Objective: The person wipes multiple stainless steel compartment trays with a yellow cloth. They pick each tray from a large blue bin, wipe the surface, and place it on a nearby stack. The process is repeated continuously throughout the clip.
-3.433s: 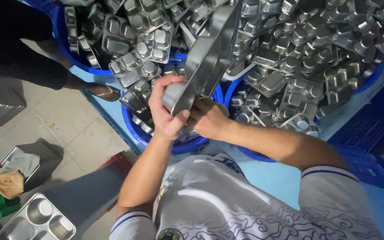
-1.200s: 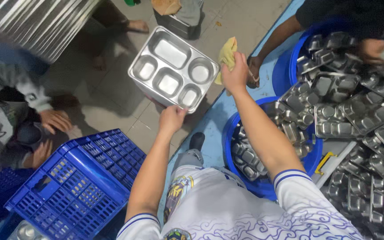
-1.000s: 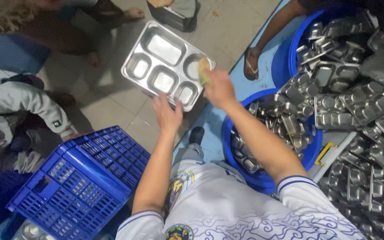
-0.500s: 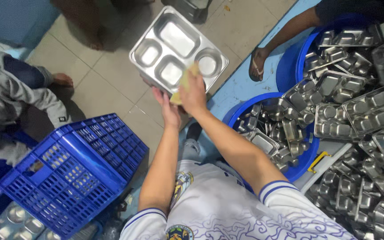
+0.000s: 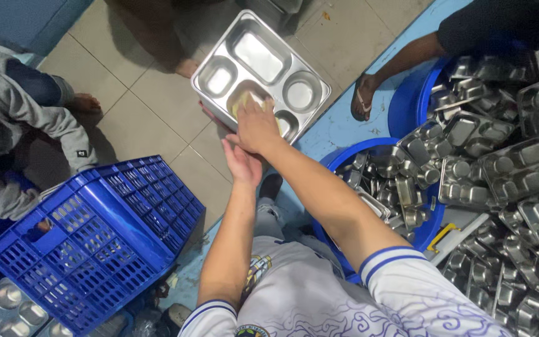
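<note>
1. The left hand (image 5: 242,163) grips the near edge of a steel compartment tray (image 5: 261,59), holding it above the tiled floor (image 5: 151,106).
2. The right hand (image 5: 256,125) presses a yellow cloth (image 5: 249,101) into a middle compartment, fingers closed over it.
3. A blue crate (image 5: 95,237) sits to the left; blue tubs (image 5: 407,187) full of trays stand to the right.

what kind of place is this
Likely a bulk dishwashing area of a canteen or catering kitchen: blue tubs heaped with steel compartment trays, and the right hand wiping one tray with a cloth.
</note>
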